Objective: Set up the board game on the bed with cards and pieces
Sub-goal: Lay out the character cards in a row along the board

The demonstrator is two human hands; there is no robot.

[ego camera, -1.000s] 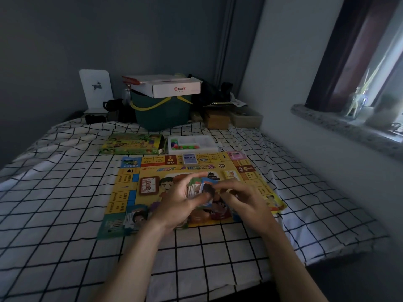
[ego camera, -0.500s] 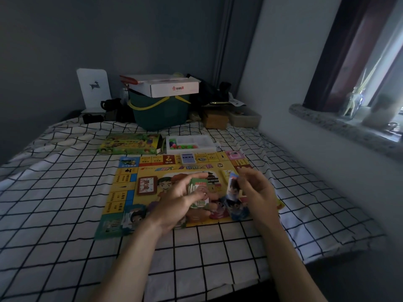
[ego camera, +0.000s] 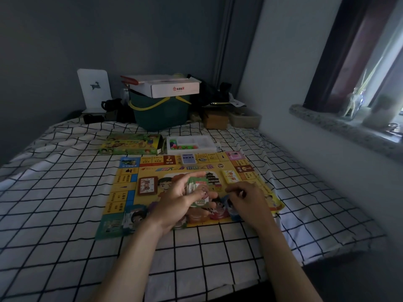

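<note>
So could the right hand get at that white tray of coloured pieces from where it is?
Probably yes. The right hand is low over the board, and the white tray lies open just past the board's far edge, with nothing standing between. It may already hold a card, though.

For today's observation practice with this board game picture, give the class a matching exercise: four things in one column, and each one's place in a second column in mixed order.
Things:
1. stack of green cards
2. white tray of coloured pieces
3. blue card deck
4. white cardboard box

Places:
A. on top of the green basket
B. on the far edge of the game board
C. in the left hand
D. on the bed sheet just beyond the board

Pairs: 1-C, 2-D, 3-B, 4-A
</note>
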